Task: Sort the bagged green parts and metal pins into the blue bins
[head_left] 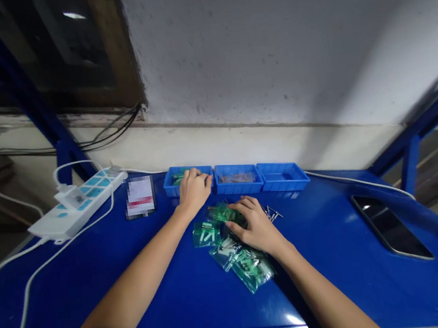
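Note:
My left hand (195, 190) reaches over the front rim of the left blue bin (171, 191), which has green plastic in it. Its fingers bend down into the bin; their tips are hidden, so I cannot see what they hold. My right hand (256, 225) is closed around a crumpled green plastic bag (222, 213), thumb on the near side and fingers on the far side. Below and beside it lie several clear green bags (252, 270) with white and metal pieces inside. Loose metal screws or pins (272, 213) lie just beyond my right hand.
The middle blue bin (240, 187) holds small brownish pieces; a right blue bin (285, 182) adjoins it. A dark phone (391, 226) lies at the right. A power strip (80, 204) with white cables and a blurred card (140, 195) are at the left. A wall stands behind the blue table (160, 299).

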Demonstrator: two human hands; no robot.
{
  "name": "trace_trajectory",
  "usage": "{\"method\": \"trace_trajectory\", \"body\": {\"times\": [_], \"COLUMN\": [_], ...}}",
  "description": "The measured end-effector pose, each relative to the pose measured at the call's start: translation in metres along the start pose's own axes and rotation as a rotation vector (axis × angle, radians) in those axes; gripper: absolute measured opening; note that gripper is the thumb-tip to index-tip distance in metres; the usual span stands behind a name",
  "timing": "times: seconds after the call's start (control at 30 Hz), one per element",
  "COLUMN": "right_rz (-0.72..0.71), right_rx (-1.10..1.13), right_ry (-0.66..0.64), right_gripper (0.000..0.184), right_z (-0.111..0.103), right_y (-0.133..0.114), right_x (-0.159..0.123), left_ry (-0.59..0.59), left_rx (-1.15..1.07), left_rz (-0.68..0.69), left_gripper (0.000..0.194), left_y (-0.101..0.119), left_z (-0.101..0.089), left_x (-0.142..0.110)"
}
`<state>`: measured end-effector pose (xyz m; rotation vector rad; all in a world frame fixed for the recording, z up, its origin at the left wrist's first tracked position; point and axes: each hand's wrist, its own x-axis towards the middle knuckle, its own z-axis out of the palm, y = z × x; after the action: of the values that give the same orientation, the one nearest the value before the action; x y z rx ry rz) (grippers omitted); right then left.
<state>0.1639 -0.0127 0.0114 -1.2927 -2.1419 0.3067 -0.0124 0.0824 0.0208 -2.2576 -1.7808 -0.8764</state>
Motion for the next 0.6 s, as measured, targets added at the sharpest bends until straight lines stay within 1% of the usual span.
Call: {"method": "trace_trajectory", "body": {"times": [0.07, 0.13, 0.17, 0.27, 0.3, 0.33, 0.37, 0.43, 0.47, 0.6], "right_rz": [-0.032, -0.035, -0.025, 0.032, 0.057, 0.084, 0.108, 0.145, 0.153, 0.136], "right_rx": [-0.013, -0.005, 0.006, 0.056, 0.075, 0.094, 0.108, 0.116, 0.112, 0.098], "right_ry": [-0.022, -0.034, -0.036, -0.012, 0.007, 0.029, 0.053, 0.098, 0.118, 0.157], "right_gripper": [0.039, 0.038, 0.036, 0.026, 0.023, 0.021, 0.021, 0.021, 0.021, 0.022], "right_z": [0.005, 0.008, 0.008, 0.003, 0.001, -0.001, -0.002, -0.004, -0.005, -0.006], "right_y": [0.001, 0.002, 0.002, -0.001, -0.001, -0.002, -0.002, -0.001, 0.0, 0.004], "right_x": [-0.001, 0.0, 0.0, 0.001, 0.002, 0.003, 0.003, 0.004, 0.005, 0.005], "left_ry": [-0.02, -0.039, -0.032, 0.041, 0.037, -0.001, -0.065, -0.177, -0.209, -0.247], "left_rx": [0.037, 0.025, 0.005, -0.059, -0.083, -0.115, -0.152, -0.2, -0.202, -0.198], "left_rz": [0.001, 0.001, 0.004, 0.031, 0.05, 0.071, 0.086, 0.064, 0.041, -0.036], "left_gripper": [0.041, 0.041, 0.042, 0.044, 0.043, 0.039, 0.036, 0.031, 0.03, 0.028], "left_y": [0.002, 0.003, 0.004, 0.004, 0.003, 0.003, 0.003, 0.003, 0.003, 0.004], "left_z": [0.0, -0.002, -0.004, -0.013, -0.016, -0.019, -0.022, -0.023, -0.023, -0.017], "left_x": [-0.006, -0.011, -0.015, -0.03, -0.036, -0.043, -0.049, -0.062, -0.066, -0.073]}}
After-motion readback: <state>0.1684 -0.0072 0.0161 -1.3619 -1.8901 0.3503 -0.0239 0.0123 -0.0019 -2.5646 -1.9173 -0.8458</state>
